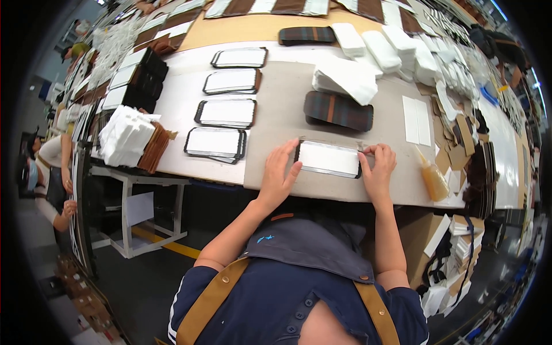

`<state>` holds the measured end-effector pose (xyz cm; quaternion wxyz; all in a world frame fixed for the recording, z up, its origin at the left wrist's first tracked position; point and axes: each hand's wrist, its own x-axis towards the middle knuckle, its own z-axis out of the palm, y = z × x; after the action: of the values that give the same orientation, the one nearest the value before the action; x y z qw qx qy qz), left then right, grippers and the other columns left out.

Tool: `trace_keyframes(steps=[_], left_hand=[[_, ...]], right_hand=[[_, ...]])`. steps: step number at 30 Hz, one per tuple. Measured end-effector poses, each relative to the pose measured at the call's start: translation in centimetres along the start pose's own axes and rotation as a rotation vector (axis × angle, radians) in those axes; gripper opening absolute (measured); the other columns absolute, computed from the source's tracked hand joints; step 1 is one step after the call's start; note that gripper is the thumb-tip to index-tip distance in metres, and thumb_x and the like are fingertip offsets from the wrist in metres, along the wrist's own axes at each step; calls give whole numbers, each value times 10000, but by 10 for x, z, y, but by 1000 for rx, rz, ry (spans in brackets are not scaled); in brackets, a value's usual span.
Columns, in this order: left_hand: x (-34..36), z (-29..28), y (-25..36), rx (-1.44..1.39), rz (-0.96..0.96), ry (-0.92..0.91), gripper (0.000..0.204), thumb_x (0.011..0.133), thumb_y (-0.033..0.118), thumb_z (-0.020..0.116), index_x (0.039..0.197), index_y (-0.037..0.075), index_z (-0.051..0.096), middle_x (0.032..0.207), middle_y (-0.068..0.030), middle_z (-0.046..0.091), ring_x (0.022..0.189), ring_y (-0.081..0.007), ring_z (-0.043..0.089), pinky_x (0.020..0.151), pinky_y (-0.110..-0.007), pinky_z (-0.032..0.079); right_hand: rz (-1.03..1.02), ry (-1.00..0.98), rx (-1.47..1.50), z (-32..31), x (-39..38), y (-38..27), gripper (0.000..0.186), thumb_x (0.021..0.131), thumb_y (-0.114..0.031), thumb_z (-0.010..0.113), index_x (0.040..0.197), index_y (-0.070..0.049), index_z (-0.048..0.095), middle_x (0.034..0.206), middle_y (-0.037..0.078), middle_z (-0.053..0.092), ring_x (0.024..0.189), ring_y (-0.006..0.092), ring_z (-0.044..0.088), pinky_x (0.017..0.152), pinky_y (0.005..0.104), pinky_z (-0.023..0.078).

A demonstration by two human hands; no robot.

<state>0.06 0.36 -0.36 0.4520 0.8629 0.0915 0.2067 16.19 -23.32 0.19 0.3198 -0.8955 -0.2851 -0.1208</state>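
Panel: the white panel [330, 158] with a dark rim lies flat on the grey mat [275, 109], close to the table's near edge, between my two hands.
My left hand [279, 173]: at the panel's left end, forefinger by the far corner and thumb lower down, a wide gap between them. I cannot tell whether I am pinching or only steadying.
My right hand [379, 168]: at the right end, thumb and forefinger close together by the edge, the other fingers curled. Whether they close on the rim, I cannot tell.
Weight: light, I judge, being thin and small enough to span end to end.
Stiffness: the face lies flat and straight, so I expect a fairly firm middle; the dark rim may be softer and give under a pinch.
Surface: the silvery strip along the near side looks smooth, perhaps slippery; the white face would likely mark or crease easily.
Best hold: the two short ends, thumbs on the rim, fingertips off the white face.
Nearby: an amber bottle [434, 181] stands tilted to the right; a plaid stack [338, 112] sits just beyond the panel.
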Motion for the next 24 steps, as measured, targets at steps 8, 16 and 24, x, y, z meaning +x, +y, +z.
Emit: trace_keyframes(steps=[8,16,24], left_hand=[[1,-7,2,53,-39,71,611,1010,239,689,1544,41,469,1511,-175,556,1431,-347,475,1200,-458,327],[29,-36,0,-444,-221,83,583,957,77,762,1487,25,525,999,12,617,886,-71,558,880,-234,465],[73,-159,-73,-312,-218,589,514,1030,40,662,1517,23,497,963,13,635,787,-13,541,652,-161,414]], right_hand=[[-172,77,218,-11,3,-13,177,923,-79,752,989,-47,590,1051,119,599,1035,323,539,965,429,405],[-225,143,407,-13,23,-28,196,970,-67,715,1136,0,636,1151,149,684,1083,347,631,963,403,498],[-330,-49,-58,17,62,-11,371,932,-27,723,1297,2,670,1409,143,664,1341,333,604,1122,444,493]])
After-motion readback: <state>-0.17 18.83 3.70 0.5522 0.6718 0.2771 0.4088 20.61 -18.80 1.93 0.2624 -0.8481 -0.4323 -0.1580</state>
